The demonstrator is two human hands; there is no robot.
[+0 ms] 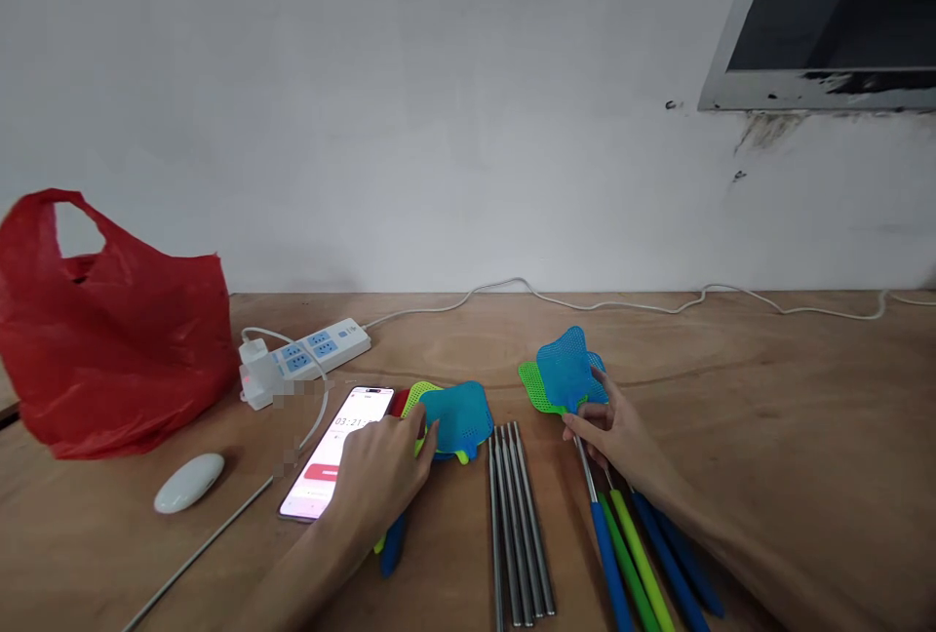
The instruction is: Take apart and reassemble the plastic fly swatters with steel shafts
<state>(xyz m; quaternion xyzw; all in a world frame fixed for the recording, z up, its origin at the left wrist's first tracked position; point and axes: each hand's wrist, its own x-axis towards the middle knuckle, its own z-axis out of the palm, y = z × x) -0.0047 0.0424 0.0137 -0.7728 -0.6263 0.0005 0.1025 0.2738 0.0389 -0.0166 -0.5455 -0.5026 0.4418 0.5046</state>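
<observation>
My left hand rests on a pile of loose swatter heads, blue on top with yellow-green and red beneath, fingers curled at its near left edge. My right hand pinches the neck of a bundle of fly swatters; their blue and green heads are raised off the table. Their blue and green handles lie toward me. Between my hands lie several bare metal rods, side by side. Short blue and yellow handle pieces poke out under my left wrist.
A phone with a lit timer screen lies left of my left hand. Further left are a white mouse, a white power strip with cables, and a red plastic bag. A white wall backs the wooden table.
</observation>
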